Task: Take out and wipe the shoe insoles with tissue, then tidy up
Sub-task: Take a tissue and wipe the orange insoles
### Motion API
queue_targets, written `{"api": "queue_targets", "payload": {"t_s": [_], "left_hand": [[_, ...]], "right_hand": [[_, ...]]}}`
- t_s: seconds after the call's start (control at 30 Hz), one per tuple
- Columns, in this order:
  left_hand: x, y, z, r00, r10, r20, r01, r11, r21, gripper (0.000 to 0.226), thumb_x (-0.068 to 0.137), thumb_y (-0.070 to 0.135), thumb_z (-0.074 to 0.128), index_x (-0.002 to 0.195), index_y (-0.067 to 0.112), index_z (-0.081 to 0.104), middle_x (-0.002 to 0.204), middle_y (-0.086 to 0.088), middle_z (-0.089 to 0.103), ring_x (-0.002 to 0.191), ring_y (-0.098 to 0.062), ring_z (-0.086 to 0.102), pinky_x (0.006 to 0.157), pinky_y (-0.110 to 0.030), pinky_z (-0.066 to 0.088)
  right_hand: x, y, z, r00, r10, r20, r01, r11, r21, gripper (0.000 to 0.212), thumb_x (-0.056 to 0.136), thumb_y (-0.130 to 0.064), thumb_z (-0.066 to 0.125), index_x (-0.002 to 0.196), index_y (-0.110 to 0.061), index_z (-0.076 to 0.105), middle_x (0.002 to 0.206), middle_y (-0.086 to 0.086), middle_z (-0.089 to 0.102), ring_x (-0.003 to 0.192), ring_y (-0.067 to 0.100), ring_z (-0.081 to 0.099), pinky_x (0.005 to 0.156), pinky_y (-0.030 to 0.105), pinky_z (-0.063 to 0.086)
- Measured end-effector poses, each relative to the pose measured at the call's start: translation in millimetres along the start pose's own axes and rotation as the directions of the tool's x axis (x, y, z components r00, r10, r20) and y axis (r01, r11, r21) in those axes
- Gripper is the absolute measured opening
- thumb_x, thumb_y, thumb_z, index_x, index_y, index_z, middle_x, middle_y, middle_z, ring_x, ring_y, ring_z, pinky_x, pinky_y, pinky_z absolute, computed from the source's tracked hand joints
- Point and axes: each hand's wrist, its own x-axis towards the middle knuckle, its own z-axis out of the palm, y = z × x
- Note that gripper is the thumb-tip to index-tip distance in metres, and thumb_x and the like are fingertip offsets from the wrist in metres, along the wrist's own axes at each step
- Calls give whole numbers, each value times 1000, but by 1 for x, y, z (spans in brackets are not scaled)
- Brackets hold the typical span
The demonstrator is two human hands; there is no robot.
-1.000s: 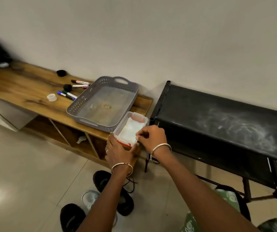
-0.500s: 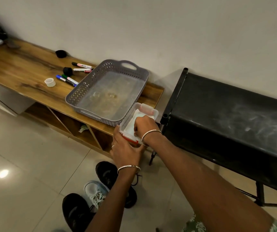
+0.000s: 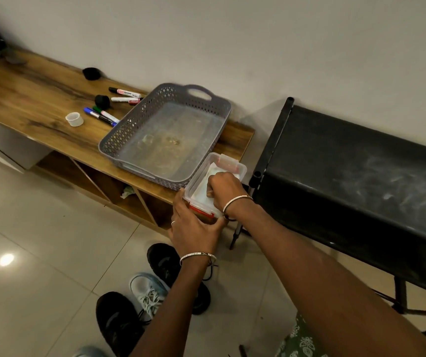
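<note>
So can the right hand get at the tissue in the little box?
Probably yes. The box is open on top, nothing covers the tissue, and the right hand curls its fingers onto it while the left hand steadies the box.

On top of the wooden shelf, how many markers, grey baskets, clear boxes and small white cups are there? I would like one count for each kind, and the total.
Markers: 4
Grey baskets: 1
Clear boxes: 1
White cups: 1
Total: 7

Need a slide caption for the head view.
Left hand holds the clear box on the wooden bench; right hand reaches into its tissues.
</note>
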Motion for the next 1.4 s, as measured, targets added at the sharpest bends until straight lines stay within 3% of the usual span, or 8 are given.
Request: {"api": "queue_targets", "payload": {"t_s": [0.2,0.4,0.77,1.0,1.13,1.2,1.3,1.4], "left_hand": [[1,0,0,1000,10,8,-11,999,39,111,63,63,81,151,22,26,148,-5,48,130,-31,53,103,-56,47],[1,2,-2,1000,-1,12,1,999,34,113,59,76,67,150,24,26,148,-4,49,129,-31,54,104,-57,46],[2,2,-1,999,0,37,-2,999,42,112,62,60,84,150,18,29,146,-6,50,130,-31,52,105,-53,44],[0,5,-6,997,20,72,-23,999,33,112,66,56,84,152,17,26,149,-9,47,132,-33,50,104,-52,47],[-17,16,-4,998,-50,43,46,995,83,113,68,50,86,154,15,22,153,-13,39,134,-37,45,102,-55,47],[-40,37,0,994,-111,-12,111,991,73,103,72,42,85,151,13,26,152,-16,37,132,-42,45,100,-58,46],[-85,79,7,999,31,-41,-36,991,-128,72,81,23,78,142,15,41,144,-10,46,125,-34,52,96,-49,47],[-124,125,12,956,211,205,-104,894,-435,29,90,16,71,117,21,63,112,3,69,102,-15,67,85,-33,55]], "right_hand": [[-1,2,-2,996,-12,-93,23,993,118,29,85,3,66,113,-8,62,113,13,64,92,22,55,94,36,53],[-10,4,-14,983,46,-178,9,955,296,16,97,-3,52,112,-8,51,111,15,60,103,24,58,92,41,53],[-23,-14,-18,900,110,-421,95,895,437,25,89,10,55,101,-11,64,102,11,67,95,21,61,84,37,58],[-75,-8,-62,943,252,-219,5,645,764,22,83,7,69,95,-9,79,100,0,73,88,5,62,96,32,54],[-124,27,-97,942,213,-259,126,493,861,20,77,3,78,88,-13,77,90,1,75,87,17,71,82,34,60],[-151,51,-110,919,234,-317,195,429,882,20,80,3,76,91,-14,74,88,8,73,84,22,71,73,33,60],[-200,90,-128,870,318,-377,236,402,884,20,86,2,70,102,-11,69,99,17,68,87,23,70,67,29,57],[-252,124,-140,824,400,-401,229,412,882,12,91,-2,66,101,-7,68,101,12,70,87,19,70,66,28,57]]}}
